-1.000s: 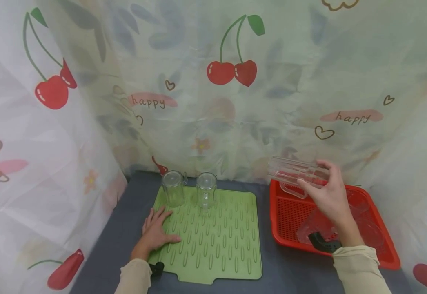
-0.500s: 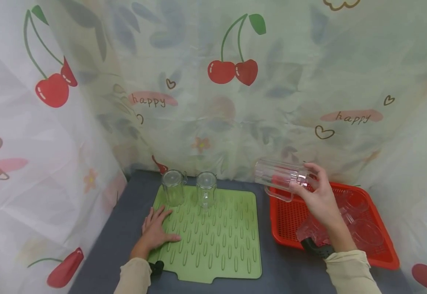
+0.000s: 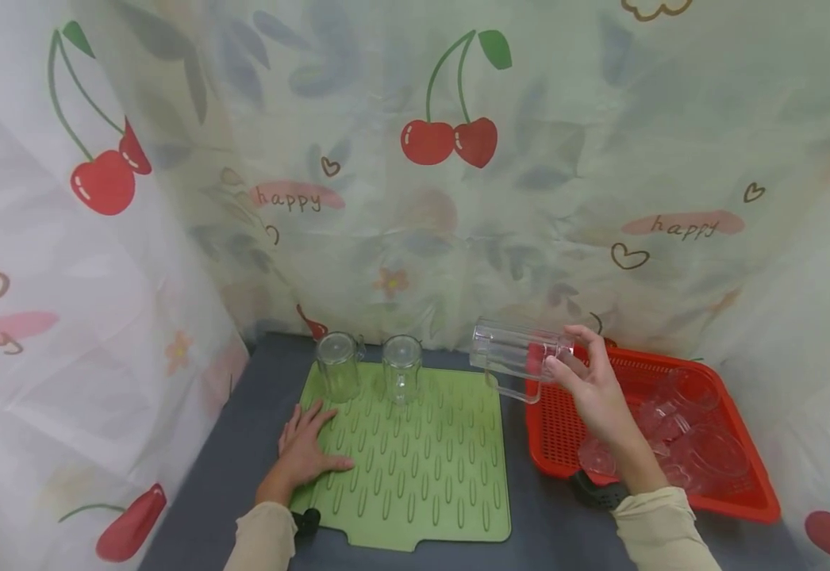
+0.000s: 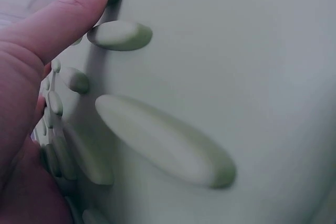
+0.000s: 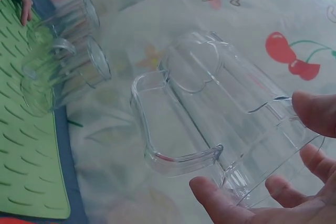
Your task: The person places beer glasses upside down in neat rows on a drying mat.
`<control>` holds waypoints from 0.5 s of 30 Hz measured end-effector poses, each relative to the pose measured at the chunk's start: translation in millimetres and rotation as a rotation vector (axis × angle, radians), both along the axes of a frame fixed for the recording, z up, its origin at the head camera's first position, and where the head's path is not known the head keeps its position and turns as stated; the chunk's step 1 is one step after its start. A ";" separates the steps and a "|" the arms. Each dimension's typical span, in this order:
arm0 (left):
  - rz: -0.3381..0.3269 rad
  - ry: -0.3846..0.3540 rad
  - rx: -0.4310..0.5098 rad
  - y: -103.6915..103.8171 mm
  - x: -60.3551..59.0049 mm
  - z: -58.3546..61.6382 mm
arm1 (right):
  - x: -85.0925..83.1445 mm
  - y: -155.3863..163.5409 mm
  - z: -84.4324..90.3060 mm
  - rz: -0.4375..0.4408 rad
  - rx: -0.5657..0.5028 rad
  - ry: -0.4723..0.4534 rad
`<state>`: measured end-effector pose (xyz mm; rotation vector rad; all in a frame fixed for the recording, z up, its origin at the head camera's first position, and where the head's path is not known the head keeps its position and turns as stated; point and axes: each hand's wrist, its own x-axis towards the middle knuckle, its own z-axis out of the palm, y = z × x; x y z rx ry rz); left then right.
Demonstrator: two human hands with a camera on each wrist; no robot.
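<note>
My right hand (image 3: 595,396) holds a clear glass mug (image 3: 504,349) by its rim end, thumb and fingers around it. The mug lies on its side in the air, base to the left and handle hanging down. It is above the gap between the green drying mat (image 3: 415,476) and the red basket (image 3: 761,484). In the right wrist view the mug's handle (image 5: 181,163) faces left. My left hand (image 3: 305,454) rests with spread fingers on the mat's left edge. Two glass mugs, one left (image 3: 340,373) and one right (image 3: 401,371), stand upside down at the mat's back.
Several clear glass pieces (image 3: 716,454) lie in the basket, overlapping and hard to tell apart. Mat and basket stand on a dark grey tabletop (image 3: 222,452). A printed curtain (image 3: 422,254) closes off the back and both sides.
My right hand has carried the mug leftward and slightly down, from above the basket toward the mat's back right corner. The left hand has stayed in place.
</note>
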<state>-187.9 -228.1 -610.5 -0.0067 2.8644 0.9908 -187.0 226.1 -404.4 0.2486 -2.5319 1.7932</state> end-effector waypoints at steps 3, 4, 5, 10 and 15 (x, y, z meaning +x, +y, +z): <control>0.002 -0.003 0.004 -0.2 0.7 -0.3 | -0.2 -5.5 -5.2 0.010 -0.019 -0.003; 0.001 -0.004 0.004 -0.3 0.5 -0.5 | -0.3 -7.3 -7.1 0.017 -0.040 -0.001; -0.002 -0.004 0.004 -0.3 0.2 -0.5 | -0.5 -9.0 -9.2 0.022 -0.053 0.004; -0.007 -0.007 -0.001 -0.7 -1.0 -1.0 | -1.6 -17.7 -19.6 0.051 -0.102 0.006; 0.004 -0.005 -0.006 -0.5 1.5 -2.1 | -3.5 -26.1 -26.7 0.052 -0.111 -0.026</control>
